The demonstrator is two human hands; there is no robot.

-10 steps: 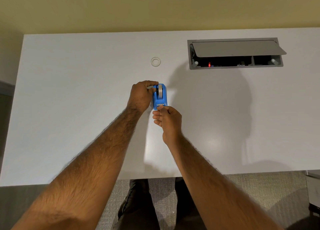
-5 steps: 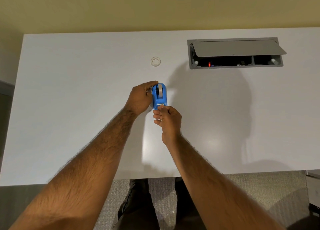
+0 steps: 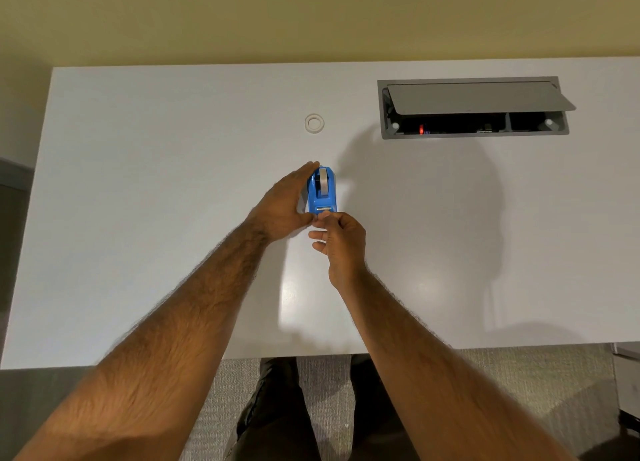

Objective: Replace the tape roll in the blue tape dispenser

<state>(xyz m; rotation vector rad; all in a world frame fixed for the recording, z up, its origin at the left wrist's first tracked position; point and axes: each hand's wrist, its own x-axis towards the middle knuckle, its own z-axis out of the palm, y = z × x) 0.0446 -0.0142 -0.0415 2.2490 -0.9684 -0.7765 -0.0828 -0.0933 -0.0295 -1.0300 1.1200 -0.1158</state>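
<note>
- Blue tape dispenser [image 3: 322, 192] standing upright on the white counter [image 3: 138, 218], cutter end toward the body, well short of the cable hatch [image 3: 474, 108] and on the near side of the small white ring [image 3: 314, 123].
- Left hand [image 3: 285, 204] pressed flat against the dispenser's left side, fingers stretched along it and not curled round; probably there to brace the body against sliding.
- Right hand [image 3: 341, 240] closed in a pinch just at the dispenser's cutter end, thumb and forefinger together; too small to tell whether a tape end sits between them.
- Likely purpose of the pinch: drawing the loose tape end down onto the cutter, with the brace resisting the pull.
- Grey-white tape roll [image 3: 323, 181] seated in the dispenser's slot, edge showing between the blue walls.
- Pale strip visible on the cutter platform, just beyond the right fingertips.
- White ring lying flat and alone beyond the dispenser, well apart from it; possibly the spent core, though not certain.
- Judged from this, roll already swapped in, threading near its end.
</note>
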